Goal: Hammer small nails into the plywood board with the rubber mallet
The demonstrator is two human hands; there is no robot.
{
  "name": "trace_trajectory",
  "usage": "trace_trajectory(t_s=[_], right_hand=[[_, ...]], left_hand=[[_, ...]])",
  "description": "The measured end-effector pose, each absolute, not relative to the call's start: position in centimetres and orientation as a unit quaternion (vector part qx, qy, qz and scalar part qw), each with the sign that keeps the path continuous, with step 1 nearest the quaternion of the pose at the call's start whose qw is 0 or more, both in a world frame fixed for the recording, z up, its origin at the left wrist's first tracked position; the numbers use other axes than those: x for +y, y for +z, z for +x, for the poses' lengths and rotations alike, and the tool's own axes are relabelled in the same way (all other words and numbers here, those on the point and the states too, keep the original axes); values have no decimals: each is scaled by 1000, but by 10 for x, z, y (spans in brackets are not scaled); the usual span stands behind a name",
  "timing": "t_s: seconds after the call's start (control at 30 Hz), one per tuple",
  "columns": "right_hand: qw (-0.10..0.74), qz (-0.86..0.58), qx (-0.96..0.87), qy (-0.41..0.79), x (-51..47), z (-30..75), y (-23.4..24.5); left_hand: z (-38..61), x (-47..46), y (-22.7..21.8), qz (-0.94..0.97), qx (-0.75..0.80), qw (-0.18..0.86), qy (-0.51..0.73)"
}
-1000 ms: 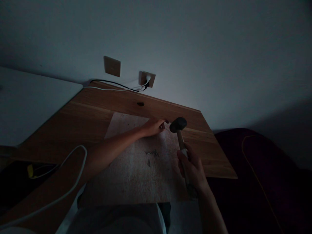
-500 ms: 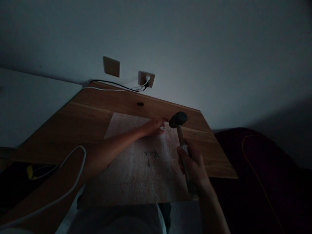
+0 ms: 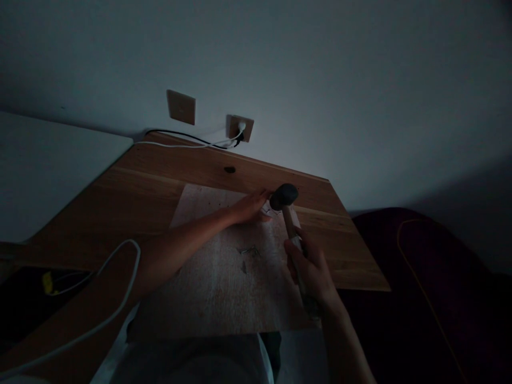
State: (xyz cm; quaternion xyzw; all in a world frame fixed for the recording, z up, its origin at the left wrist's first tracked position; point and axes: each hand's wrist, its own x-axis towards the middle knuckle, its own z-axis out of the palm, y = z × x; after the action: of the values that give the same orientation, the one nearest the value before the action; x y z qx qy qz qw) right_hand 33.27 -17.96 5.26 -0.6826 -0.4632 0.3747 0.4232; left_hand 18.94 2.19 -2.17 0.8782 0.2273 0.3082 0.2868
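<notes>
My right hand (image 3: 312,264) is wrapped round the handle of a mallet (image 3: 285,197). Its dark, rounded head hovers over the far right part of a pale wooden board (image 3: 216,293). My left hand (image 3: 250,208) rests at the board's far edge, just left of the mallet head, with thumb and fingers apart. Thin dark marks show beside its fingertips, too dim to name. Several loose nails (image 3: 252,250) lie in a small pile mid-board, nearer to me. A small grey triangular piece (image 3: 244,268) lies below them.
The board lies on a wooden desk (image 3: 340,234) against a wall. A cable hole (image 3: 229,170) and a socket (image 3: 240,129) with black and white cords are behind it. A white cable (image 3: 136,266) loops across my left forearm. A dark maroon rounded form (image 3: 394,240) stands at right.
The mallet head has shifted left and slightly down, closer to my left hand. The left fingers have spread a little. The nail pile has stayed put.
</notes>
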Motion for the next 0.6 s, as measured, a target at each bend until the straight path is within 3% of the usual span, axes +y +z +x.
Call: trace_trajectory(t_s=[0.6], right_hand=[[405, -683, -483, 369, -180, 342, 33]], left_hand=[[189, 23, -22, 879, 225, 291, 305]])
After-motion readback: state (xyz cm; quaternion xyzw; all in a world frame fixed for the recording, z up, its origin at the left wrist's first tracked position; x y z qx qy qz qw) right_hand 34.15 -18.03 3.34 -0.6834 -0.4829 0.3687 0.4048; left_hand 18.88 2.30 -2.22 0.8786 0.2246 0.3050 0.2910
